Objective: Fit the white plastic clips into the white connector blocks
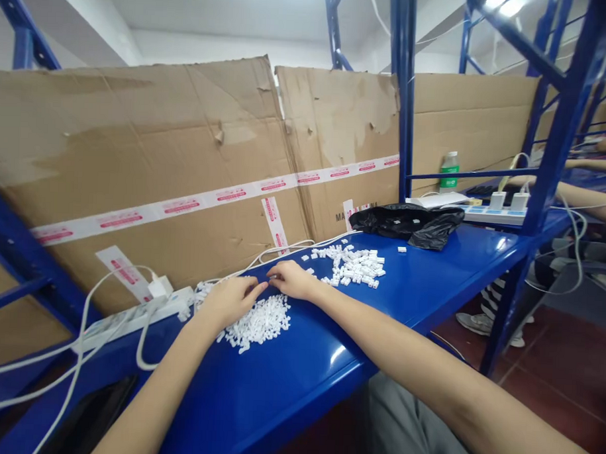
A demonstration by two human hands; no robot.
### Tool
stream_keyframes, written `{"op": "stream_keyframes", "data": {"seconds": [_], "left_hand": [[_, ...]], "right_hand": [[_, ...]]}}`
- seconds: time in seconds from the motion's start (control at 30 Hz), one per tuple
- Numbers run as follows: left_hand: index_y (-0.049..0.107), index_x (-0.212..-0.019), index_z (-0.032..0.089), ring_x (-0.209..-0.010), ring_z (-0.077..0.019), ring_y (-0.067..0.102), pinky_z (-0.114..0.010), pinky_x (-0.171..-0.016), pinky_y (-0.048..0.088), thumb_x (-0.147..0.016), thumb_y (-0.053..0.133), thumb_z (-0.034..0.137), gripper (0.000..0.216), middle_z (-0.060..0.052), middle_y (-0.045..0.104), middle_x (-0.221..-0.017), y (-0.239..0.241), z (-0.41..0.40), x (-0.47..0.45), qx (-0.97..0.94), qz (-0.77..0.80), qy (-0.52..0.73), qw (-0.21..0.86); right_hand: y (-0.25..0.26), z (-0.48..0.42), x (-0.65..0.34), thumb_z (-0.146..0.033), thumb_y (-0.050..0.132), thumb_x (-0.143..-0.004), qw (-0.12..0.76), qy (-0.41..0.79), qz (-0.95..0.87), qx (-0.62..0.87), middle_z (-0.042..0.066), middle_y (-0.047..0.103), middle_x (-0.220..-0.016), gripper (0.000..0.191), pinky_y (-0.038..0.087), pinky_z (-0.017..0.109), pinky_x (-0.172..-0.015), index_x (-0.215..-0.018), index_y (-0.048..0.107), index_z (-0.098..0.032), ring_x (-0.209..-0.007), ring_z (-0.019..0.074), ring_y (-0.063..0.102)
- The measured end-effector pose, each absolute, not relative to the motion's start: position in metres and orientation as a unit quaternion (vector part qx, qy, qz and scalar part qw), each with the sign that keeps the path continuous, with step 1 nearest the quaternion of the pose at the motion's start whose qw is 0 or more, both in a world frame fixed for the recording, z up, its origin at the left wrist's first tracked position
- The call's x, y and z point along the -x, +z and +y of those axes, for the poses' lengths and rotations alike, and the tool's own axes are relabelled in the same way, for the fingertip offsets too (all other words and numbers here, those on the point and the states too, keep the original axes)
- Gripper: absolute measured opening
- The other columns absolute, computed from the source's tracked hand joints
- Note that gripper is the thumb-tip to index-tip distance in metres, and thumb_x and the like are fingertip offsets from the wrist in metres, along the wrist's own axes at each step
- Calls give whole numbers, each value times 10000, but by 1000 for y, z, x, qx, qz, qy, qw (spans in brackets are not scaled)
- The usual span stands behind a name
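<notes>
My left hand (229,300) rests on the blue shelf top (288,379) over a heap of small white plastic parts (260,321), fingers curled and pinched together. My right hand (292,279) meets it fingertip to fingertip just above the heap, also pinched. What the fingers hold is too small to make out. A second pile of white parts (354,265) lies just right of my right hand.
A crumpled black plastic bag (407,224) lies further right. A white power strip (135,317) with cables sits at left, another power strip (492,214) at far right. Cardboard sheets (186,163) wall the back. Blue rack posts (404,91) stand nearby. Another person's arm (589,197) shows at right.
</notes>
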State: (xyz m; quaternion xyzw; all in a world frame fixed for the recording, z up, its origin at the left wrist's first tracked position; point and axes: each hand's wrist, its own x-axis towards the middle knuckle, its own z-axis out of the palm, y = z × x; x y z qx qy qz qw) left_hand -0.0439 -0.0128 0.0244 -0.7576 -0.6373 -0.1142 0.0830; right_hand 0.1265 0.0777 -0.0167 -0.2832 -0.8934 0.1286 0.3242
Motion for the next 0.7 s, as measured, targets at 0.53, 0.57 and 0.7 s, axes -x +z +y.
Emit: {"op": "stream_keyframes", "data": {"seconds": [0.53,0.57,0.7], "left_hand": [[625,-721,186,-717,-199,568,-315,-654,379,-950,529,407,332,-56,644,-779,-5,-12,27,823,-536,-189,-6],[611,-710,187,-696,-194,556,-311,-636,367,-945,529,392,323,-48,635,-757,-5,-11,27,823,-536,-191,-10],[604,-712,188,-625,-178,528,-299,-591,334,-937,502,362,302,-18,603,-670,-6,-9,28,815,-546,-190,-50]], "right_hand": [[-29,79,-125,-96,530,-934,323,84,-887,319,154,731,-1144,297,478,308,-959,-1139,745,-106,-1068,230,677],[-29,78,-125,-99,529,-935,324,83,-888,316,152,729,-1140,296,479,306,-954,-1138,744,-109,-1063,228,676],[-27,77,-125,-89,529,-931,325,77,-892,304,149,728,-1118,290,473,295,-949,-1133,736,-96,-1046,217,671]]}}
